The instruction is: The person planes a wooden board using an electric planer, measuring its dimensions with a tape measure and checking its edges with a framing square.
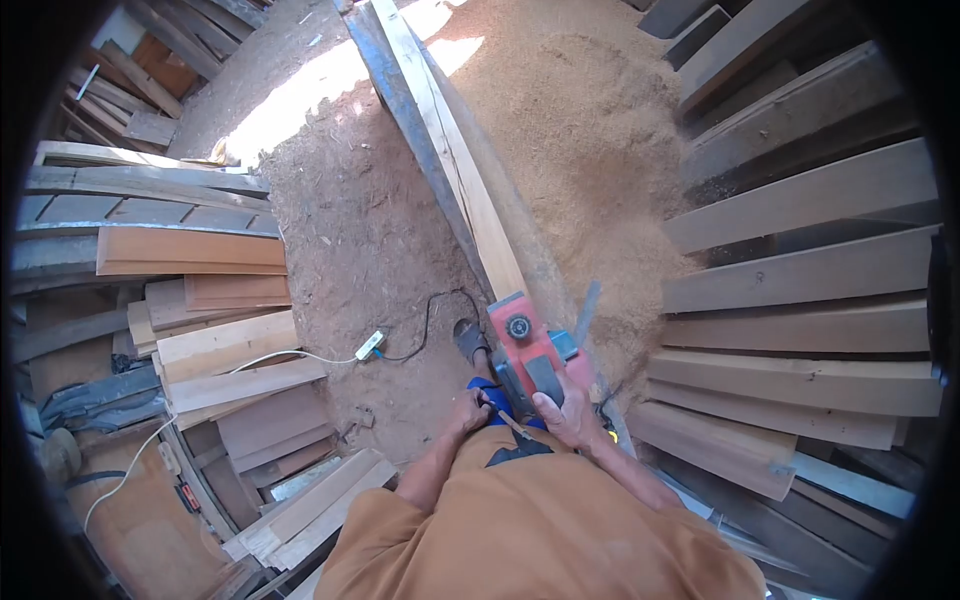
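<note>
A red electric planer with a black knob rests at the near end of a long pale board. My right hand is wrapped round its rear handle. Held close to my waist, my left hand has its fingers closed near blue cloth and a thin brownish strip; what it grips, if anything, I cannot make out. Dark cracks run along the board's upper face. Under it lies a longer grey-blue beam. My sandalled foot stands left of the planer.
A white extension socket lies on the dirt floor, with a black cable looping towards my foot. Stacked planks line the left side, and more boards fill the right. Sawdust covers the ground right of the beam.
</note>
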`<act>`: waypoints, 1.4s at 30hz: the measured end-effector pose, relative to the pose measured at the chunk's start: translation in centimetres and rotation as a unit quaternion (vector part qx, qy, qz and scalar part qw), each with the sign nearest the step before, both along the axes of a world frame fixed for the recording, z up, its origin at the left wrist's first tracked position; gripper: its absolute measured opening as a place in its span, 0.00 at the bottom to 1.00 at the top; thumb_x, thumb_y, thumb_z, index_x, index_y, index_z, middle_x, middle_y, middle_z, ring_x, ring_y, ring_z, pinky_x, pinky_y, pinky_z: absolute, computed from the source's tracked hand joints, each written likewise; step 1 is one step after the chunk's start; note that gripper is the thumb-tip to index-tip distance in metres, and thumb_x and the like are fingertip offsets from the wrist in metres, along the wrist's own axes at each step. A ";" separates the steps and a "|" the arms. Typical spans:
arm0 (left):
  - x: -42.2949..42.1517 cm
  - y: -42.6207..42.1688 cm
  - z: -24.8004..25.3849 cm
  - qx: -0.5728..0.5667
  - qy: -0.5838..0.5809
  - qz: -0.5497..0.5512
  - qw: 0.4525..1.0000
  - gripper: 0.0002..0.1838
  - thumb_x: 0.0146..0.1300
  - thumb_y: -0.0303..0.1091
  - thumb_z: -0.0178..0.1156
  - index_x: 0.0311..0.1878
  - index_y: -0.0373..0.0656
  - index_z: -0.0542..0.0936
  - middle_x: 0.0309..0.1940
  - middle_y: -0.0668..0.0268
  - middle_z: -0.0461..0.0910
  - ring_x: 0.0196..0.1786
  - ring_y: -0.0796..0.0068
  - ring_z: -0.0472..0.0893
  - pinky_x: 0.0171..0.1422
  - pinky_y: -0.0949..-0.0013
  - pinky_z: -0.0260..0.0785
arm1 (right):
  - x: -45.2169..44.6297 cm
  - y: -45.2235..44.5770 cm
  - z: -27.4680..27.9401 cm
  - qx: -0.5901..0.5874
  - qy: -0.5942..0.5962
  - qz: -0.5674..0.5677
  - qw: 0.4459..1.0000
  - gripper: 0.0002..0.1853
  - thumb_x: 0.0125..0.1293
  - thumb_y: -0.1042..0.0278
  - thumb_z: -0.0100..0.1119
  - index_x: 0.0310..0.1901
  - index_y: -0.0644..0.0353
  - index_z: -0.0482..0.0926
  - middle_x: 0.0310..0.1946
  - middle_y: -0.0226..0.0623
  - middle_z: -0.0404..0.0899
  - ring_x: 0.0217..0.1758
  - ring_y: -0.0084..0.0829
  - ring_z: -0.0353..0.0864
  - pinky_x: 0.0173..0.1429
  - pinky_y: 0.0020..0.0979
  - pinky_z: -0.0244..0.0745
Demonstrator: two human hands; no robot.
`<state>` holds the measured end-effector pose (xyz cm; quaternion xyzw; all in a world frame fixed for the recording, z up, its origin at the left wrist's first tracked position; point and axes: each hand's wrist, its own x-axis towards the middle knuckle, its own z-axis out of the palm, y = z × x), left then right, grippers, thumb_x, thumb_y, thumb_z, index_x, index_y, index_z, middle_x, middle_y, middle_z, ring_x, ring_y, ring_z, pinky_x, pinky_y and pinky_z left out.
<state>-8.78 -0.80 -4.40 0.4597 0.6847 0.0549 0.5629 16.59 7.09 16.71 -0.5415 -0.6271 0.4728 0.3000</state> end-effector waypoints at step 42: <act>-2.9 5.0 0.9 -0.103 0.004 0.005 0.995 0.11 0.62 0.37 0.64 0.43 0.42 0.82 0.40 0.51 0.87 0.44 0.54 0.85 0.54 0.54 0.76 | -3.0 15.0 2.4 -0.141 0.028 0.012 0.990 0.42 0.72 0.48 0.59 0.79 0.65 0.58 0.48 0.57 0.83 0.53 0.49 0.85 0.56 0.42 0.78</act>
